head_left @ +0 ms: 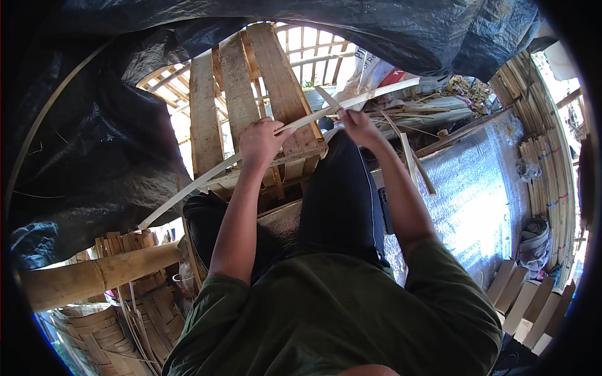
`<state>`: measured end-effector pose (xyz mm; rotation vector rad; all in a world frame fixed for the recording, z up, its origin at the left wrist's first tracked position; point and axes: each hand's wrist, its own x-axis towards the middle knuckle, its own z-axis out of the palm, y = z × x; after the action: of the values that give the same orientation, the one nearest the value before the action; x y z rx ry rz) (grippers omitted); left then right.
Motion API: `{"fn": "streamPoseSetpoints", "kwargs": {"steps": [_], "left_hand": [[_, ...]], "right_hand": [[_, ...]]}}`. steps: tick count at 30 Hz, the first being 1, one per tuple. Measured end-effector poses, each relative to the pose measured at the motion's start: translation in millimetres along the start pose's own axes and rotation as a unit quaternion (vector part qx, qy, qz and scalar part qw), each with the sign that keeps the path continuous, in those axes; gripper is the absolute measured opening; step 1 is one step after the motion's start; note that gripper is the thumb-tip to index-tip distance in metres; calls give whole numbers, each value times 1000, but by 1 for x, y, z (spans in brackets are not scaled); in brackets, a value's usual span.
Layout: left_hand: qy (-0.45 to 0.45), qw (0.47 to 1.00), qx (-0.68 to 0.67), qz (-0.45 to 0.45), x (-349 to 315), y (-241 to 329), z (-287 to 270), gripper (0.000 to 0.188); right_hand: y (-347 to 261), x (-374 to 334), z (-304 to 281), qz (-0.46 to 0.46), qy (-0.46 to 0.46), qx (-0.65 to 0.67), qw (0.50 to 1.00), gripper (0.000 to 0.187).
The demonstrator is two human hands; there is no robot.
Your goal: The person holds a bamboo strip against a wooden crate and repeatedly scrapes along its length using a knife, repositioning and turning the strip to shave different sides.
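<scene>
A long, pale bamboo strip (pixel 194 184) runs slantwise in front of me, from low on the left to high on the right. My left hand (pixel 263 144) is closed around it near its middle, above the edge of a slatted wooden crate (pixel 282 84). Farther right, my right hand (pixel 360 128) grips a knife whose blade (pixel 326 98) points up and to the left, across the strip. The handle is mostly hidden in my fingers. Whether the blade is cutting into the strip, I cannot tell.
Dark plastic sheeting (pixel 94 144) hangs at the left and overhead. A thick bamboo pole (pixel 100 274) lies at lower left above woven baskets (pixel 94 335). Loose bamboo strips (pixel 407 153) lean near my right forearm, beside a shiny silvery sheet (pixel 467 188). Bundled slats (pixel 549 172) stand far right.
</scene>
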<state>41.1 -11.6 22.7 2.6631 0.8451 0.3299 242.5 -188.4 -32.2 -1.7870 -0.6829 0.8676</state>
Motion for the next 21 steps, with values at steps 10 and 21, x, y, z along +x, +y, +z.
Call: {"fn": "streamPoseSetpoints", "kwargs": {"steps": [10,21], "left_hand": [[16,1000,-16,2,-1,0,3,40],[-5,1000,-21,-21,0,2,1,40]], "right_hand": [[18,18,-14,-68,177,-32,981,43],[31,29,-10,-120,178,-230,949,36]]}}
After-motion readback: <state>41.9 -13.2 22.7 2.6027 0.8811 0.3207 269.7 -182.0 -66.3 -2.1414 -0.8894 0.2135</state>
